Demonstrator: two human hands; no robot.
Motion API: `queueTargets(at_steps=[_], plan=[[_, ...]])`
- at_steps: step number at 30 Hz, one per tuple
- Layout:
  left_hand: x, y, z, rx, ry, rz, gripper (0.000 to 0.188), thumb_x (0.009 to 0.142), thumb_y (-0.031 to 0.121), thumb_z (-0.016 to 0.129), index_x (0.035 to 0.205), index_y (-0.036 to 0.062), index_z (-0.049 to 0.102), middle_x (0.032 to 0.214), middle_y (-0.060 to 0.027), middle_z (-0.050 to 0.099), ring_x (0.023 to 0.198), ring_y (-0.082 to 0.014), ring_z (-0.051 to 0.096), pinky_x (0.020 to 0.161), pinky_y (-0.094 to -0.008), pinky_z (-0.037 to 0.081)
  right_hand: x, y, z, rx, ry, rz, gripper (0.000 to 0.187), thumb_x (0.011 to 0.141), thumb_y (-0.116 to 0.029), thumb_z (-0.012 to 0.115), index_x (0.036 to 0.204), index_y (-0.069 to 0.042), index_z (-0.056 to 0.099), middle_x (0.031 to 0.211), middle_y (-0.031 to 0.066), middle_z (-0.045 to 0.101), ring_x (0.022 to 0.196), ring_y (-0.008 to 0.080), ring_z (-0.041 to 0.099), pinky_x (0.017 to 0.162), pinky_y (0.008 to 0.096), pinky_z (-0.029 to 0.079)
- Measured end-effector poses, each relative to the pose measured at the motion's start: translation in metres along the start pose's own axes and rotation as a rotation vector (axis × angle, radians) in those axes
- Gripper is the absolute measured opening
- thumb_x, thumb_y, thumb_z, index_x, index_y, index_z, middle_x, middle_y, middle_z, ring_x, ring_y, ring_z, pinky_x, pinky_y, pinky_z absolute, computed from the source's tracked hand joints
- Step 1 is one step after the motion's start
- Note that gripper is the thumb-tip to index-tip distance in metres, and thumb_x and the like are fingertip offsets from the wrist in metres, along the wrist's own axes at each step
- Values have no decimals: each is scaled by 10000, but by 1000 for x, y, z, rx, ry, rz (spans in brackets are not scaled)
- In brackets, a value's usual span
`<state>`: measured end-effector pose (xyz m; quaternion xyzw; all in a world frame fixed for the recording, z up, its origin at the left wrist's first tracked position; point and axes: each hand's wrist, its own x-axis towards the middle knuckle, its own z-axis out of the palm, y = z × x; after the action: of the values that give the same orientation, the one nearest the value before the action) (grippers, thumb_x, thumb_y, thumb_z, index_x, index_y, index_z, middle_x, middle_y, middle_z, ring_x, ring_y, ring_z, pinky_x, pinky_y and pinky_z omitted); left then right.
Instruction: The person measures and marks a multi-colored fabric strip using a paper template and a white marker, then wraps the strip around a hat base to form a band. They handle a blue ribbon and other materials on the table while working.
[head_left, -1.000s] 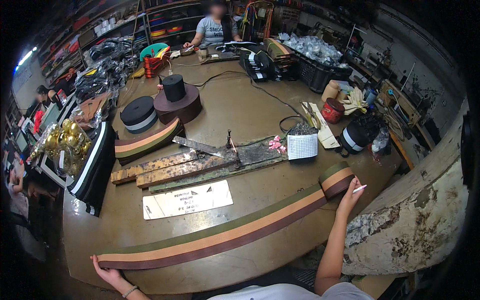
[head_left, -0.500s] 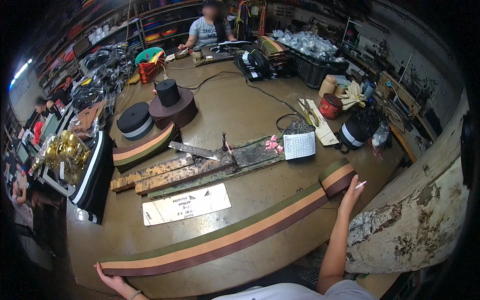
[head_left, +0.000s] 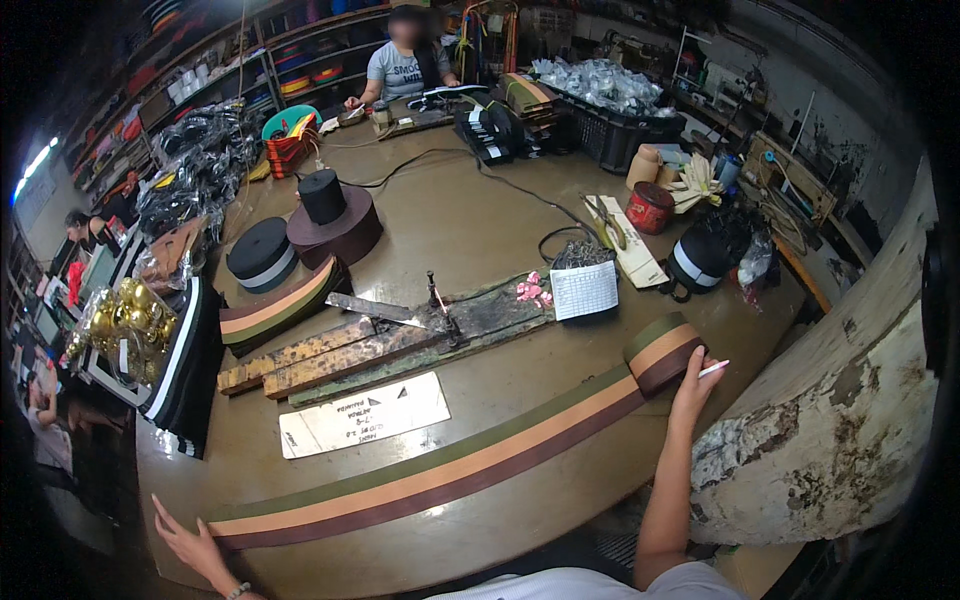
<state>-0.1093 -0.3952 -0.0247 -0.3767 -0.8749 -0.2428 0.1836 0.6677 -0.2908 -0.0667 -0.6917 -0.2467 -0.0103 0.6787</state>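
A long strip of webbing point(head_left: 440, 455), striped green, tan and dark brown, lies stretched slantwise across the near part of the table. Its right end winds into a roll point(head_left: 664, 352) standing on edge. My right hand point(head_left: 690, 390) grips the near right side of this roll, with a slim white pen-like stick point(head_left: 713, 369) poking out between the fingers. Past the strip's left end, my left hand point(head_left: 190, 548) is open with fingers spread. Its thumb is close by the strip's end; whether it touches I cannot tell.
Beyond the strip lie a marked cardboard template point(head_left: 366, 416) and a wooden cutting jig point(head_left: 400, 340) with a metal lever. Webbing rolls point(head_left: 335, 225), pliers point(head_left: 606, 222) and a red can point(head_left: 650, 207) stand farther back. A concrete pillar point(head_left: 820, 420) borders the right side. Another person point(head_left: 405, 65) sits opposite.
My left hand has let go of the strip's end and moved left, its fingers spreading. My right hand stays on the roll. The whole view has shifted slightly.
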Motion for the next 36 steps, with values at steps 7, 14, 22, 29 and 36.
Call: queueTargets(at_steps=[7,14,22,29,36], plan=[[-101,241,-7,-738,-417,562,324,895,101,629,1198,-5,581,1209,-167,605,1032,-268,606,950,-386,456,-1,2,-1,50,-9,46,536,973,-439,576,1169,17,374,1063,110,427,1001,233,436,944,311,357],[-211,348,-15,-711,-924,1356,480,908,309,622,1350,145,536,1379,-187,476,1329,-397,417,1113,-498,332,-9,-5,-1,72,-11,-218,450,1029,-258,469,1362,29,369,1298,175,478,1156,238,478,1030,365,345],[-210,335,6,-813,-931,1342,429,947,334,575,1336,154,564,1419,-158,476,1376,-358,380,1142,-504,288,-32,-23,-2,57,-62,-520,336,1018,-289,409,1080,42,404,1293,173,425,933,200,437,857,347,380],[-204,336,6,-889,-967,1338,404,946,301,588,1318,144,576,1390,-158,502,1361,-366,399,1140,-510,295,-23,-18,-3,13,-100,-535,407,1018,-331,327,1137,49,412,1265,171,431,1093,248,447,963,392,337],[-200,331,7,-908,-1003,1311,393,945,271,593,1315,138,574,1368,-160,520,1357,-373,404,1141,-512,303,-24,-19,0,0,-73,-516,412,1028,-317,314,1214,34,424,1202,131,454,1027,217,446,939,338,342]])
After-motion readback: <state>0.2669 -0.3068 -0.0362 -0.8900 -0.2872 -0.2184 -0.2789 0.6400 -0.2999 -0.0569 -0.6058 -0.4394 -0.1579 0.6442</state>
